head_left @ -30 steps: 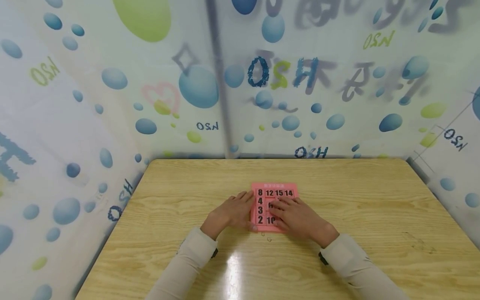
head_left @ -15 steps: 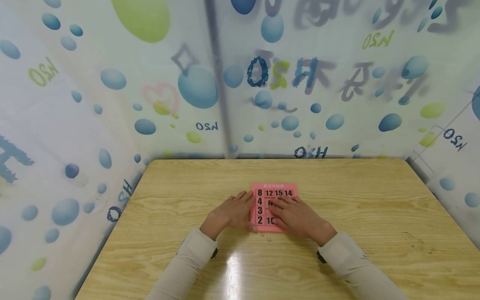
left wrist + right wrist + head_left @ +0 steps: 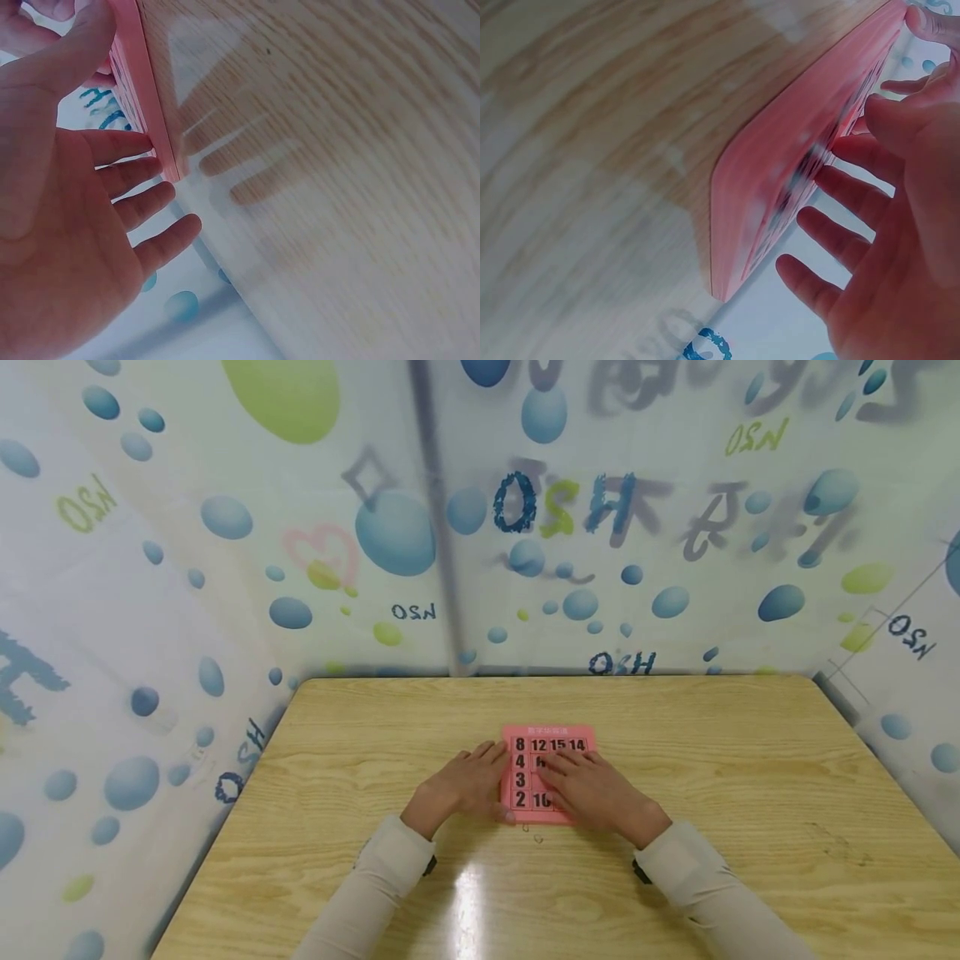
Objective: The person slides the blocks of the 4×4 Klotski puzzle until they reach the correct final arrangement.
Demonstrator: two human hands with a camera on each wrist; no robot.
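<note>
A pink sliding number puzzle [image 3: 547,731] with black numerals lies flat on the table. My left hand [image 3: 468,783] rests against its left side, fingers extended and touching the edge, thumb at the near left corner. In the left wrist view, straight fingers [image 3: 131,176] meet the puzzle's pink side. My right hand [image 3: 598,793] spreads over the puzzle's right part, with fingertips on or just above the number tiles. The right wrist view shows these fingers [image 3: 840,236] slightly bent, near the tile face. Several tiles are hidden under the right hand; 8, 12, 15, 14, 4, 3, 2 and 10 show.
The wooden table [image 3: 375,718] runs back to a patterned wall sheet [image 3: 480,568] with blue and green bubbles. A glare spot [image 3: 467,902] and small marks [image 3: 532,835] show on the tabletop near the puzzle.
Under the right fingertips, a second-column tile appears to have slid slightly away from me, level with the 4. The right hand has shifted very little; the left hand stays in place.
</note>
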